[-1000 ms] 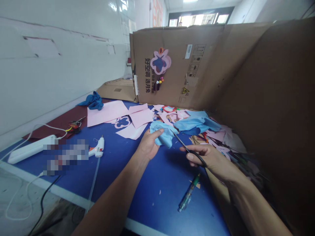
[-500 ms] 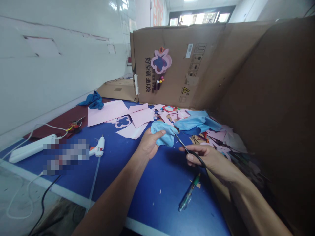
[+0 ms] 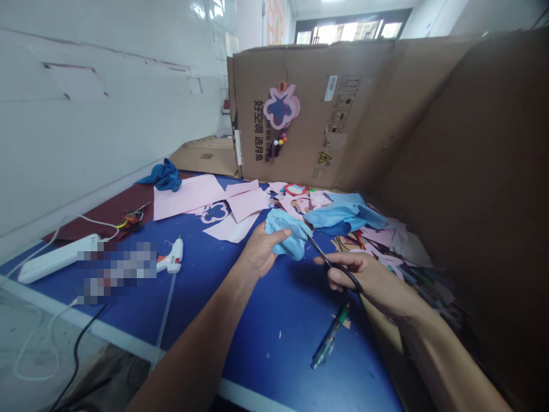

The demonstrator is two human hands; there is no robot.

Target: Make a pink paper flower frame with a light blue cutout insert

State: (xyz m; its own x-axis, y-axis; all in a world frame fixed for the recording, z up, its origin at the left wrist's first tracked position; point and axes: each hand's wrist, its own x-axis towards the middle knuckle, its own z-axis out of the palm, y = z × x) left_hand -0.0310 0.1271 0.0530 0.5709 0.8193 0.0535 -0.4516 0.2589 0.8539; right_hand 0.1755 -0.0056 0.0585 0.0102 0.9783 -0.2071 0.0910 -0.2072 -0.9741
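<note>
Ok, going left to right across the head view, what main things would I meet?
White plastic power strip, white pistol-shaped glue gun, bare left hand, light blue fabric piece, black-handled metal scissors, bare right hand.

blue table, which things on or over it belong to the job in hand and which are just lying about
In use:
light blue cloth, in the left hand
scissors, in the right hand

Apparently just lying about:
pen
glue gun
pink sheets
dark blue cloth
</note>
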